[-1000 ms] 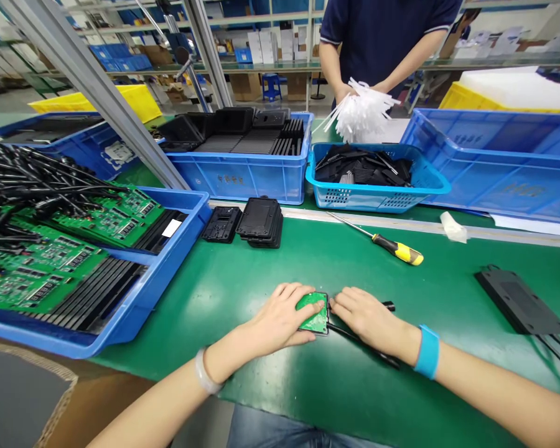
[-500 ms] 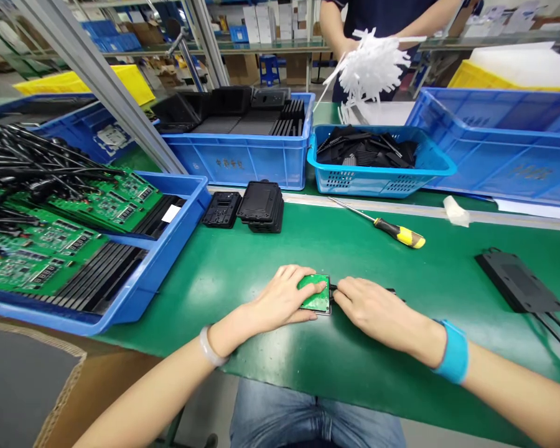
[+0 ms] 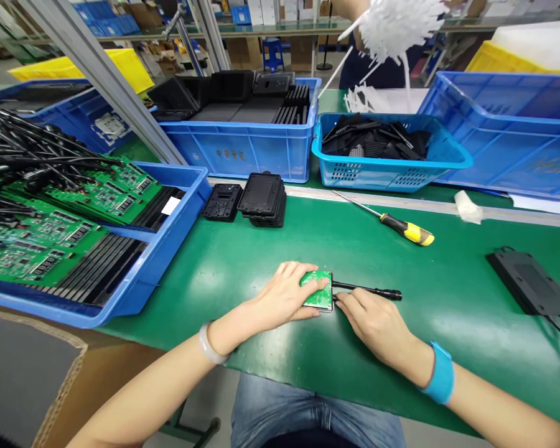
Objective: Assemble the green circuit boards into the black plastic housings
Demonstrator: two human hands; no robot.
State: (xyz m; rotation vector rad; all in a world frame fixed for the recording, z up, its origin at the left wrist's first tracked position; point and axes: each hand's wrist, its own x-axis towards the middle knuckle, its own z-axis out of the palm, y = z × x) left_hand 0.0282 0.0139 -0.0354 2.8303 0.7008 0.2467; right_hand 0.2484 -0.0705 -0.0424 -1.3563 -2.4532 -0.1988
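Note:
A small green circuit board (image 3: 318,298) lies on the bench mat in a thin dark casing. My left hand (image 3: 287,294) grips it from the left, thumb across its face and fingers along the edges. From the board's right edge a black cable (image 3: 364,287) runs right to a thick connector end. Just below that cable, my right hand (image 3: 376,320) pinches a dark lead at the same edge; most of this lead is hidden under the fingers.
Black casings (image 3: 262,198) are stacked behind the board. A yellow-black screwdriver (image 3: 408,229) lies behind right, and a closed black box with cables (image 3: 529,280) at right. Left stands a blue bin (image 3: 168,249) of wired boards; a basket (image 3: 392,171) of black parts stands behind.
My right hand has shifted down and slightly right, uncovering the black cable and its connector end. My left hand keeps its hold on the board. The view has tilted slightly.

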